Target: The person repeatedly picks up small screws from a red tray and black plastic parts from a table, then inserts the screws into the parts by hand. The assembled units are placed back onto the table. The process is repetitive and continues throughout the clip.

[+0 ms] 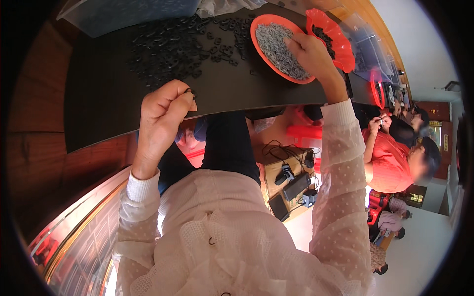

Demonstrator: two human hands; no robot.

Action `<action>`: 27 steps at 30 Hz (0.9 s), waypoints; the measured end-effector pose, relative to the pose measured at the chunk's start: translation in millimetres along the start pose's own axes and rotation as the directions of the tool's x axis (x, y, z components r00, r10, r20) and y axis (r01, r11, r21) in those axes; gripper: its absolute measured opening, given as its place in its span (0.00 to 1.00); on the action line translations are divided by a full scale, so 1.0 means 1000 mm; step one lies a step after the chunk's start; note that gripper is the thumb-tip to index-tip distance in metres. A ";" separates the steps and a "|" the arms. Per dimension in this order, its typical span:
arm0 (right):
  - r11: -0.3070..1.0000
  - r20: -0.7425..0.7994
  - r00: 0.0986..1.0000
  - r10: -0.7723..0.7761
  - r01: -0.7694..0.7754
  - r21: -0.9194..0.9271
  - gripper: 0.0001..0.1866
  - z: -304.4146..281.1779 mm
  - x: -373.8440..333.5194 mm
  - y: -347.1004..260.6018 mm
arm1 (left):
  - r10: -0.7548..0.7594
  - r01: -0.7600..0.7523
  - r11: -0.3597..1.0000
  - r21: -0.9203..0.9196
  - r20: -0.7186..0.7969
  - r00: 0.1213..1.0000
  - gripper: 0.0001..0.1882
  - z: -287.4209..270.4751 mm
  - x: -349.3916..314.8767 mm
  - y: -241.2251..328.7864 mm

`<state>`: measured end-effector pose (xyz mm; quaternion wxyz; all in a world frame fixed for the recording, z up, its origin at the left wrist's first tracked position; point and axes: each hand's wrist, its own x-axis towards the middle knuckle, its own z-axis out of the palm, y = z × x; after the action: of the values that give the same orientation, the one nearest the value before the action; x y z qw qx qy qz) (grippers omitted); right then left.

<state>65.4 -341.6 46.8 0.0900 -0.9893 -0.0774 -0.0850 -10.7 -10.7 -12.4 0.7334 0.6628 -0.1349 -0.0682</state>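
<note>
- A small black part [191, 92] is showing only partly; grey bits [279, 47] are lying heaped in a red plate [254, 38].
- Black pieces [173, 47] are lying scattered over the dark table [106, 98]; a fluted red bowl [350, 60] is standing just beside the plate.
- My left hand [165, 106] is pinching the black part at its fingertips.
- My right hand [315, 56] is dipping into the grey bits, hiding some; whether it is gripping any, I cannot tell.

A black device [297, 186] and cables [279, 148] lie on a carton [272, 172] near a red stool [302, 131], with a red-shirted co-worker [393, 170] farther right.
</note>
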 end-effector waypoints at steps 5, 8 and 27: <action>0.996 0.033 0.998 0.050 -0.052 0.074 0.16 0.000 -0.001 0.000 | -0.002 0.002 1.000 -0.020 0.006 1.000 0.08 0.001 0.000 -0.001; 0.997 0.005 1.000 0.026 -0.026 0.079 0.15 -0.004 -0.003 0.000 | 0.021 -0.021 1.000 0.008 0.009 1.000 0.08 0.000 0.002 -0.005; 0.647 0.148 0.956 -0.253 0.053 0.761 0.14 0.029 -0.021 -0.165 | -0.124 0.119 0.984 -0.131 -0.030 0.992 0.08 -0.005 0.001 0.001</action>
<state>21.2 -179.0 42.2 0.4715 -0.8563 -0.1998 0.0677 -8.6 -6.2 -11.4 0.7716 0.6222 -0.0754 -0.1087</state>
